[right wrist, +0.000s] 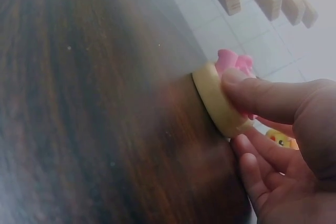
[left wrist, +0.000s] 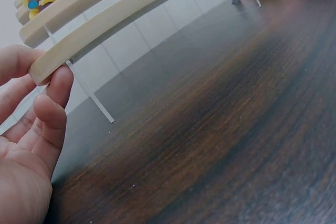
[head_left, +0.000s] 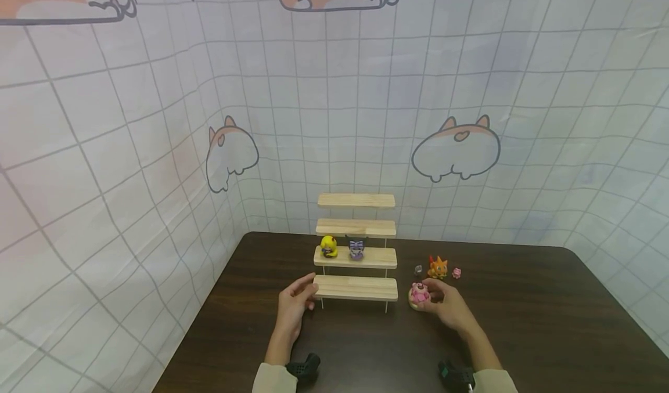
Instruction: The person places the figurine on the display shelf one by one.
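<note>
A tiered wooden display stand (head_left: 356, 287) rises in steps on thin legs at the middle of the table. My left hand (head_left: 292, 307) pinches the left end of its lowest board (left wrist: 50, 69) between thumb and fingers. To the right of the stand, my right hand (head_left: 450, 309) grips a pink figurine (head_left: 419, 293) with a round cream base (right wrist: 218, 98). In the right wrist view, the thumb lies across the figurine and the base sits at the tabletop. A yellow-haired figurine (head_left: 328, 247) and a purple-and-black figurine (head_left: 356, 248) stand on the second board from the bottom.
Behind the right hand stand an orange figurine (head_left: 438, 267), a small grey figurine (head_left: 418, 270) and a small pink figurine (head_left: 457, 273). The dark wooden table (head_left: 533, 312) ends at a white gridded curtain (head_left: 355, 91) behind and at the sides.
</note>
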### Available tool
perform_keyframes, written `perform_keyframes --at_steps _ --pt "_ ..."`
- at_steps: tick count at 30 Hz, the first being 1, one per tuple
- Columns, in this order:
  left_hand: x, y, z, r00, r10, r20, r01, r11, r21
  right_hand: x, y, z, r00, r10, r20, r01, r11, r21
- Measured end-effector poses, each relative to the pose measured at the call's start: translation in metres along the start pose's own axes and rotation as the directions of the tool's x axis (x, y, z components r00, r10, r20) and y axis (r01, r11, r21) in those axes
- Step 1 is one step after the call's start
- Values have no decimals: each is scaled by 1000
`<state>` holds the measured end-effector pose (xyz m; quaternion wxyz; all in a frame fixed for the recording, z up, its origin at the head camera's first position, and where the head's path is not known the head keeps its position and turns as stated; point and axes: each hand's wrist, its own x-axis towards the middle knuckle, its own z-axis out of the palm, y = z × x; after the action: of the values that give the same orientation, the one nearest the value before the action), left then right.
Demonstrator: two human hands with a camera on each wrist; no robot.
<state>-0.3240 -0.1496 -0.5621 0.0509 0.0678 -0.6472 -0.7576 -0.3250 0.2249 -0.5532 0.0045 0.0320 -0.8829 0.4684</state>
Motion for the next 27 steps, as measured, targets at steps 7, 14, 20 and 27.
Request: perform_keyframes --at_steps 7,14,20,27 --pt "0 0 0 1000 0 5 0 1000 0 0 -1 -2 999 -31 -15 31 999 21" --pt "1 -1 0 1000 -3 2 3 1000 -12 1 -2 -5 998 -58 -36 58 998 18" --pt "2 -2 0 1000 -3 -3 3 1000 -5 1 -7 -10 996 -70 -59 71 997 23" --pt "2 -2 0 1000 -1 -3 1 1000 -11 0 -15 -14 995 -75 -71 77 996 32"
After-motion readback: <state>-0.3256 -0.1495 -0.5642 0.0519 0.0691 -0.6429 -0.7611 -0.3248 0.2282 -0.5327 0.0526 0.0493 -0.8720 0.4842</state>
